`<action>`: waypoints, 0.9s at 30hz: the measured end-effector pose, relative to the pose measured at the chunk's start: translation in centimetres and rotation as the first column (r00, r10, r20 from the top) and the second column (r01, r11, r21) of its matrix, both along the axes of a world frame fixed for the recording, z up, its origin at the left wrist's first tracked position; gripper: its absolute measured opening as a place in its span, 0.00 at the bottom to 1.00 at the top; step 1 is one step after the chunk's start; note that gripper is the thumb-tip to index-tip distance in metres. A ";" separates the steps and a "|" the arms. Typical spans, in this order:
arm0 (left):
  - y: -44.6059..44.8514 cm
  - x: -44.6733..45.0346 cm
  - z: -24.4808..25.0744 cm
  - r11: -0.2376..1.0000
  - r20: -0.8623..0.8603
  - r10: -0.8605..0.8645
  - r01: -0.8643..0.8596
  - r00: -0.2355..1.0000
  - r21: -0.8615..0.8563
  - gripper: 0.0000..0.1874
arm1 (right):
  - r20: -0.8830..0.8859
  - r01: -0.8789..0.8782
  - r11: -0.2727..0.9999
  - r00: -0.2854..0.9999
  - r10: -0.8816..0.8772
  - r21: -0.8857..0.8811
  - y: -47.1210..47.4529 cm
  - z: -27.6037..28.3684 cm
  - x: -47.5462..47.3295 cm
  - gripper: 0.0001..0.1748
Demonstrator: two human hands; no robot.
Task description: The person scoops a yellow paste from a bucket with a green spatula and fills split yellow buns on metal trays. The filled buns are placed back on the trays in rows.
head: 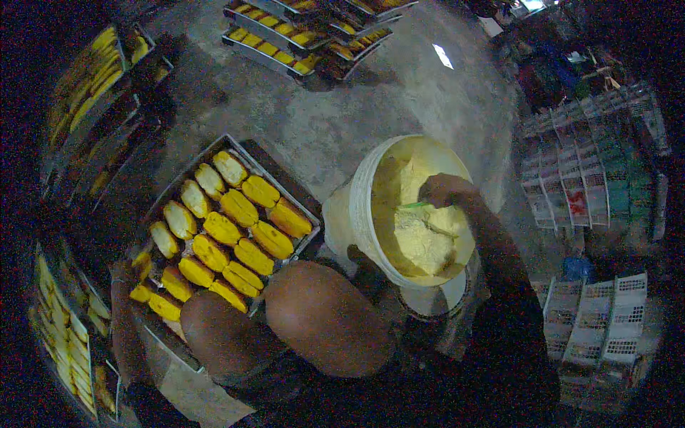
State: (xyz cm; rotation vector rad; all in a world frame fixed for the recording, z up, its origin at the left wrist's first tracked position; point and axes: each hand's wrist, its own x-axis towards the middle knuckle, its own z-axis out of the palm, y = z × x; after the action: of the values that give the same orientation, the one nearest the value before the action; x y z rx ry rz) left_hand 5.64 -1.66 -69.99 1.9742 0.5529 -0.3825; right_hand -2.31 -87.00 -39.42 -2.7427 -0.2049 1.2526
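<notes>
My right hand (pixel 447 190) is inside a white plastic bucket (pixel 364 203), closed around a thin green-handled tool (pixel 415 205). Pale yellow cream or paste (pixel 423 241) fills part of the bucket. The tool's head is hard to make out against it. My left hand (pixel 122 270) is at the left side of a metal tray (pixel 273 179), beside a yellow-topped roll (pixel 142 266); its fingers are too dark to show whether they grip anything. Rows of oval bread rolls (pixel 239 207) lie in the tray. Pale coating covers the rolls of the far-left row (pixel 195 198), while the others look bright yellow.
Stacked trays of yellow rolls stand ahead (pixel 270 48) and at the left (pixel 96 85), with another tray (pixel 64 331) lower left. White plastic crates (pixel 562 176) are on the right. My knees (pixel 326 321) are close to the tray and bucket. Below is a concrete floor (pixel 316 117).
</notes>
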 end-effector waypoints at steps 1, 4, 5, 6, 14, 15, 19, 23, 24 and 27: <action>0.7 -1.1 1.1 0.996 0.014 0.027 -0.025 1.000 -0.086 0.21 | -0.026 0.098 0.993 0.995 -0.097 0.060 -0.6 1.4 -0.4 0.17; 0.8 -3.9 5.7 0.933 0.078 0.085 -0.052 0.993 -0.357 0.21 | 0.077 0.263 0.964 0.961 -0.266 0.048 -1.5 6.1 -2.3 0.15; 0.0 -4.6 7.6 0.897 0.111 0.089 -0.032 0.990 -0.441 0.21 | 0.076 0.472 0.864 0.868 -0.490 0.174 -1.2 7.5 -3.3 0.15; -1.2 -5.5 9.5 0.861 0.152 0.090 0.000 0.984 -0.509 0.21 | 0.071 0.578 0.756 0.778 -0.624 0.307 -0.5 8.8 -4.8 0.16; -25.9 -10.5 27.6 0.636 0.275 0.298 0.025 0.914 -0.771 0.21 | -0.537 0.620 -0.201 0.418 -0.733 0.758 15.3 11.2 -11.7 0.25; -28.8 -10.8 30.0 0.572 0.250 0.299 0.037 0.921 -0.819 0.22 | -0.542 0.588 -0.214 0.464 -0.701 0.780 18.1 11.1 -12.5 0.21; -36.6 -13.5 37.1 0.420 0.262 0.187 0.164 0.947 -0.892 0.25 | -0.358 0.377 -0.172 0.508 -0.783 0.910 26.1 10.9 -15.3 0.25; -39.9 -16.3 39.3 0.103 0.113 0.497 0.071 0.860 -0.992 0.27 | 0.206 0.030 0.290 0.632 -0.747 0.956 29.1 9.8 -17.2 0.22; -40.1 -16.5 39.3 0.171 0.098 0.495 0.014 0.863 -0.985 0.28 | 0.292 -0.005 0.369 0.621 -0.728 0.930 29.2 9.6 -17.2 0.20; -41.0 -16.9 39.3 0.211 0.141 0.488 0.040 0.861 -0.977 0.28 | 0.495 -0.170 0.486 0.534 -0.685 0.857 29.3 9.4 -16.7 0.17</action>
State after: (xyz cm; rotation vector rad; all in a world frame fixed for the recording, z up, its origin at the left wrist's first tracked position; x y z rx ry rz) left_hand -11.23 -42.64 -30.67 0.6185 0.1794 -0.0110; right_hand -19.03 -57.68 -30.00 -2.0067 -0.2752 -0.3496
